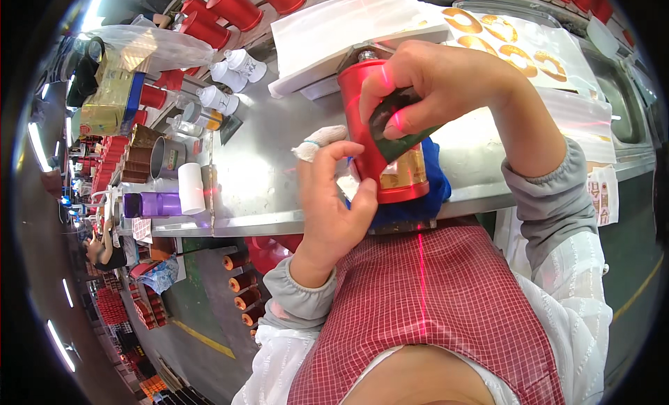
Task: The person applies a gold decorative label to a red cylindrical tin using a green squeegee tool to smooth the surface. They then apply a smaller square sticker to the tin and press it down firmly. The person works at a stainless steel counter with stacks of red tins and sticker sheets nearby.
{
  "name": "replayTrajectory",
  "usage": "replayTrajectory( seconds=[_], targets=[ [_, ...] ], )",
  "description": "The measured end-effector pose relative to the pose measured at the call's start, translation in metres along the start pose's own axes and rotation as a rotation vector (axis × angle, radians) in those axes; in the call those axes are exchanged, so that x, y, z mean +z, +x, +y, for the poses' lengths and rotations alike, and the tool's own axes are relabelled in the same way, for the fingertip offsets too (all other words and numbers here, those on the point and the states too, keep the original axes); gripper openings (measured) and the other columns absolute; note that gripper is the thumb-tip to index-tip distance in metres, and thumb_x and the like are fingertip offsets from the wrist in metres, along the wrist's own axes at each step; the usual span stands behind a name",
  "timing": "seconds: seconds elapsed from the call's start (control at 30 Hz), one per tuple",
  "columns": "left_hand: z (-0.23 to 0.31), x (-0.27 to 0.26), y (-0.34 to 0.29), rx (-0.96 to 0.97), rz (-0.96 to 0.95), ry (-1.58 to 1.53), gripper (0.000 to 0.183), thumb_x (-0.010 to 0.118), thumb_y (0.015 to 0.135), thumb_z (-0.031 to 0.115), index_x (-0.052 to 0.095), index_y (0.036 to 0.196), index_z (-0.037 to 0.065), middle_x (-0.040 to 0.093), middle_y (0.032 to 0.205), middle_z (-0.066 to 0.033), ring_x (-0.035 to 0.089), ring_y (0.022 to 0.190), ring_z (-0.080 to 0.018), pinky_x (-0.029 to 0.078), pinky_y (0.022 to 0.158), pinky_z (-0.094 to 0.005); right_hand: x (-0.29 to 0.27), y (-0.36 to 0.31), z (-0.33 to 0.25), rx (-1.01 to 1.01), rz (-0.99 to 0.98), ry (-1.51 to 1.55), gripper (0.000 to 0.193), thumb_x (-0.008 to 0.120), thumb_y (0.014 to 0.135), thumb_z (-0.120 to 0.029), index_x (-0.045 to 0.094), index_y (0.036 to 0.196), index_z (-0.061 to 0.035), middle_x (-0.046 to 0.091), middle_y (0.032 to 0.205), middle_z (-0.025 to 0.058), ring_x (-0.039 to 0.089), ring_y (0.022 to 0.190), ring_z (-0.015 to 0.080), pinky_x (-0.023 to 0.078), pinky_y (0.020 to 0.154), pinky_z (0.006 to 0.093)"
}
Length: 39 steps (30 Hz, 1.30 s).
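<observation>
A red cylindrical bottle point(357, 102) with a gold decal point(404, 171) near its base lies tilted before me on a blue cloth point(435, 175). My right hand point(446, 74) pinches a dark, flat scraper point(390, 143) between thumb and fingers, its blade against the bottle's side. At the bottle's left is my left hand point(331, 203), its fingers apart; thumb and forefinger touch the red wall near the base. One finger of that hand wears a white fabric cover point(320, 141). The scraper and right hand hide part of the bottle's surface.
Gold, ring-shaped decals point(517, 58) lie on white sheets at right, beside a sink point(624, 102). White bottles point(226, 77) and a metal pot point(167, 157) stand at left, near a white roll point(191, 189). More red bottles point(233, 8) line the back.
</observation>
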<state>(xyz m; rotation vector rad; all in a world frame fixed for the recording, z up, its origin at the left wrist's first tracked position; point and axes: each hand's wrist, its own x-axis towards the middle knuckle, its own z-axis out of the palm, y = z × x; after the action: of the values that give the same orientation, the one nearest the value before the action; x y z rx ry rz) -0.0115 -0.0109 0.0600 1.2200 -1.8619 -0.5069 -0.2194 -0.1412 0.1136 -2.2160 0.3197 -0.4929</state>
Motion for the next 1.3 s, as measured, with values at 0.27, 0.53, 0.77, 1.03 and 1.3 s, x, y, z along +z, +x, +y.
replayTrajectory(
  seconds=[0.27,0.53,0.77,1.03,1.3],
  targets=[
    [0.007,0.014,0.003,0.041,-0.031,0.153,0.024,0.071,0.079,0.015,0.055,0.091,0.003,0.046,0.129,-0.0289,0.045,0.114,-0.0394,0.033,0.097,-0.0465,0.02,-0.043,0.002,0.063,0.51,0.003,0.03,0.069,0.085,-0.014,0.064,0.112,-0.0034,0.067,0.098,0.0057,0.062,0.087,0.0125,0.051,0.077,0.0286],
    [0.009,0.012,0.011,0.008,-0.067,0.119,0.019,0.064,0.087,0.015,0.054,0.078,0.002,0.048,0.129,-0.029,0.048,0.11,-0.0373,0.034,0.095,-0.0461,0.093,-0.093,0.005,0.196,0.948,0.269,0.031,0.054,0.092,0.0,0.062,0.122,-0.005,0.059,0.13,0.0125,0.063,0.093,0.0127,0.052,0.08,0.0259],
    [0.008,0.014,0.011,0.004,-0.059,0.097,0.014,0.062,0.086,0.008,0.053,0.079,0.002,0.048,0.13,-0.0291,0.051,0.106,-0.0353,0.039,0.091,-0.0426,0.136,-0.093,-0.002,0.134,0.777,-0.258,0.042,0.066,0.088,-0.016,0.058,0.128,-0.0045,0.047,0.139,0.0224,0.051,0.118,0.039,0.043,0.101,0.044],
    [0.0,0.015,0.005,-0.053,-0.012,0.091,0.011,0.06,0.088,0.008,0.055,0.095,0.0,0.051,0.125,-0.0216,0.054,0.106,-0.0278,0.044,0.088,-0.0378,0.147,-0.086,-0.01,0.211,0.639,-0.386,0.068,0.075,0.078,-0.024,0.048,0.139,-0.0094,0.036,0.145,0.0247,0.044,0.124,0.0436,0.038,0.104,0.0498],
    [-0.01,0.023,-0.007,-0.128,0.033,-0.424,0.055,0.054,0.1,0.024,0.034,0.139,-0.008,0.041,0.14,-0.0181,0.045,0.127,-0.0281,0.03,0.112,-0.0409,0.152,-0.081,-0.013,0.258,0.668,-0.418,0.073,0.077,0.072,-0.014,0.049,0.138,-0.0131,0.037,0.145,0.0233,0.048,0.121,0.0417,0.043,0.099,0.0487]
  ],
)
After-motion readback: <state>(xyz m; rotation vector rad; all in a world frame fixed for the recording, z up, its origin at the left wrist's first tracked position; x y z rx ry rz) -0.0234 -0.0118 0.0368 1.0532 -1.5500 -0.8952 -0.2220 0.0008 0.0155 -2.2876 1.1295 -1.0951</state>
